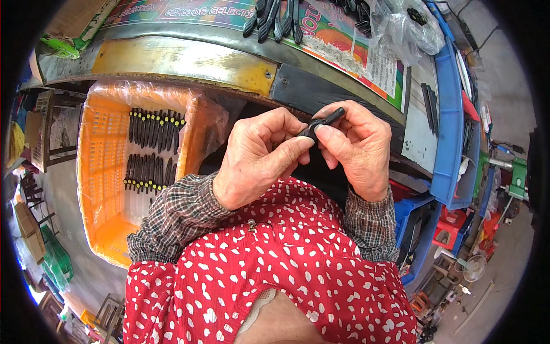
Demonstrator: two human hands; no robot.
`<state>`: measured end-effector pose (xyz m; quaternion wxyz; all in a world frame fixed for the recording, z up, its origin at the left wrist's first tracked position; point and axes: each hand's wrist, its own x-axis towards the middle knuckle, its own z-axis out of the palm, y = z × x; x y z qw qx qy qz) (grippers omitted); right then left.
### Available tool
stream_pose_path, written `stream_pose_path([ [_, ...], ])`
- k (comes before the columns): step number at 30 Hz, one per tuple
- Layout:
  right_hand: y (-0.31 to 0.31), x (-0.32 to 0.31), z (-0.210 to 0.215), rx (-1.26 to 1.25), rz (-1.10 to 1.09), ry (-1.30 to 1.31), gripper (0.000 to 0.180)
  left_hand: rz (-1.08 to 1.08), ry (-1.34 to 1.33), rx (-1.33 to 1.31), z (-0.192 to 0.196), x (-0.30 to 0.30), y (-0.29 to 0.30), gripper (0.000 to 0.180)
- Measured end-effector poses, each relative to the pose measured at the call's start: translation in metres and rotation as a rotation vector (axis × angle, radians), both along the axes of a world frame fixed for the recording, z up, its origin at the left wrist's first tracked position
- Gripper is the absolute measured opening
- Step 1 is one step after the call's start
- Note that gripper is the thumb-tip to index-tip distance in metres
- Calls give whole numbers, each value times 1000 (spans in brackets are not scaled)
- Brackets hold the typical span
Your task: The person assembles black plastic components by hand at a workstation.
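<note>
A small black part (334, 116) with a rod-like end and a rounded or curved section is between my two hands, just off the near edge of the workbench. My left hand (258, 152) pinches its lower left end between thumb and fingers. Around the rod and the curved section, my right hand (362, 150) closes, its thumb pressed on the part. The fingers hide some of it, so its exact kind is unclear. Several loose black handle-shaped pieces (277, 22) lie on the workbench beyond my hands.
To the left stands an orange plastic crate (100, 172), lined with clear film, with rows of black pieces bearing yellow dots. The metal-edged workbench (183, 64) runs across the front. Clear plastic bags (401, 34) lie at its far right, beside a blue tray (444, 155).
</note>
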<state>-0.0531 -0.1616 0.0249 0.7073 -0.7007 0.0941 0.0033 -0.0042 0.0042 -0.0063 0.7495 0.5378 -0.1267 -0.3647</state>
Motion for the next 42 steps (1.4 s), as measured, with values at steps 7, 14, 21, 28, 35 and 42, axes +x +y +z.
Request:
stream_pose_path([
  [7,12,-2,-9,-171,-90,-144,12,28,-101,29,-4,-3,0,8],
  [14,0,-3,-5,7,-53,-128,21,-100,20,-36,4,6,3,11],
  [21,13,-5,-22,-117,-227,-282,13,-78,42,-87,0,2,2,12],
  [28,5,-1,-11,19,-115,-146,13,-67,90,-92,2,5,3,10],
  [35,4,0,-8,64,-22,-58,13,0,8,3,1,3,4,10],
  [42,16,-2,-15,-106,-97,-93,11,36,-93,48,-4,-1,2,8],
])
